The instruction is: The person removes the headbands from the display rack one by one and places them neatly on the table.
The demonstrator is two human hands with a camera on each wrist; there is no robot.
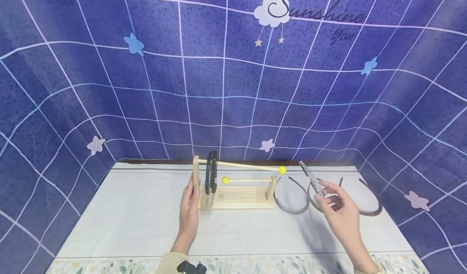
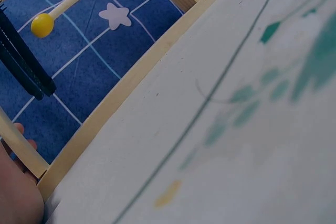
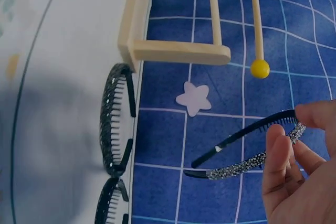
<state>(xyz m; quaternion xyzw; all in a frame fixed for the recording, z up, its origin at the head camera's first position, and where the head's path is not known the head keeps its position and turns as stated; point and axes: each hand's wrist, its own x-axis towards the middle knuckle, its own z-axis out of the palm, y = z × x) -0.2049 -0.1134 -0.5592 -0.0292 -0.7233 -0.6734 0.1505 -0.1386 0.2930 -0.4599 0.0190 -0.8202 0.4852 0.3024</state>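
Note:
My left hand [image 1: 189, 215] grips the left post [image 1: 196, 172] of a wooden display rack [image 1: 237, 204], thumb and fingers on opposite sides of it. Two black toothed headbands [image 1: 211, 174] hang on the rack's upper rod [image 1: 244, 166], near that post. This rod slopes slightly down to a yellow ball end [image 1: 282, 170]. A lower rod [image 1: 251, 180] runs from the right post [image 1: 271, 188] and carries no headband. Raised right of the rack, my right hand [image 1: 341, 211] pinches a glittery silver-and-black headband [image 3: 239, 169] at its curved middle, its two ends pointing away from the hand.
Several dark toothed headbands lie on the white cloth right of the rack: one [image 1: 292, 212] beside its base, another [image 1: 372, 213] farther right, and one [image 1: 311, 195] partly hidden by my right hand. A blue grid-patterned curtain [image 1: 240, 83] stands behind the table.

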